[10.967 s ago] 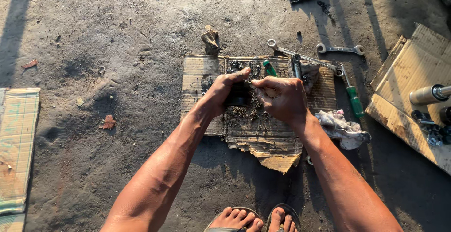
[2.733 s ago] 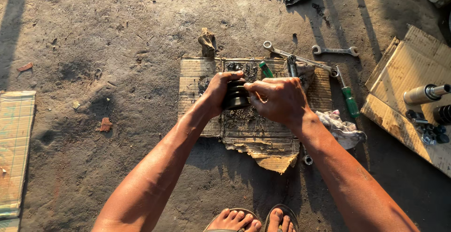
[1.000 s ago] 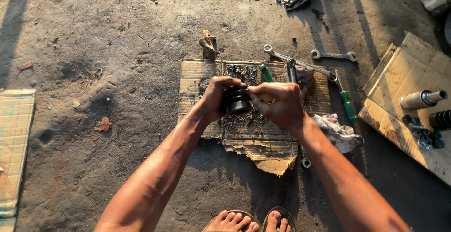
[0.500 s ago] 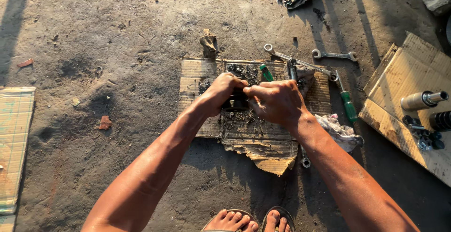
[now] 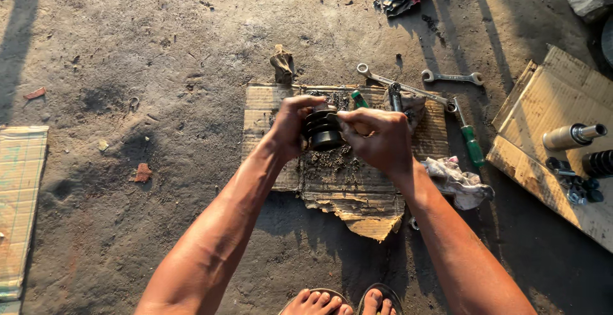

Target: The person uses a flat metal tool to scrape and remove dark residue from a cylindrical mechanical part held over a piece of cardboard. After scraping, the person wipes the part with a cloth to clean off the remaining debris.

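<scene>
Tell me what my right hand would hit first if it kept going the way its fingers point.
Your right hand points left at the dark ribbed metal part, which it already grips. Beyond that, probably your left hand holding the other side.

I see an outdoor repair spot on bare dirt ground (image 5: 159, 47): spanners (image 5: 452, 77) and a screwdriver (image 5: 472, 146) beyond my right hand (image 5: 377, 139), greasy cardboard (image 5: 357, 194) beneath both hands.

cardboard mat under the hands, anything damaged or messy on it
Yes. The cardboard mat is torn ragged along its near edge, and dark gritty debris is scattered on it just below the black ribbed part that the left hand and right hand hold.
</scene>
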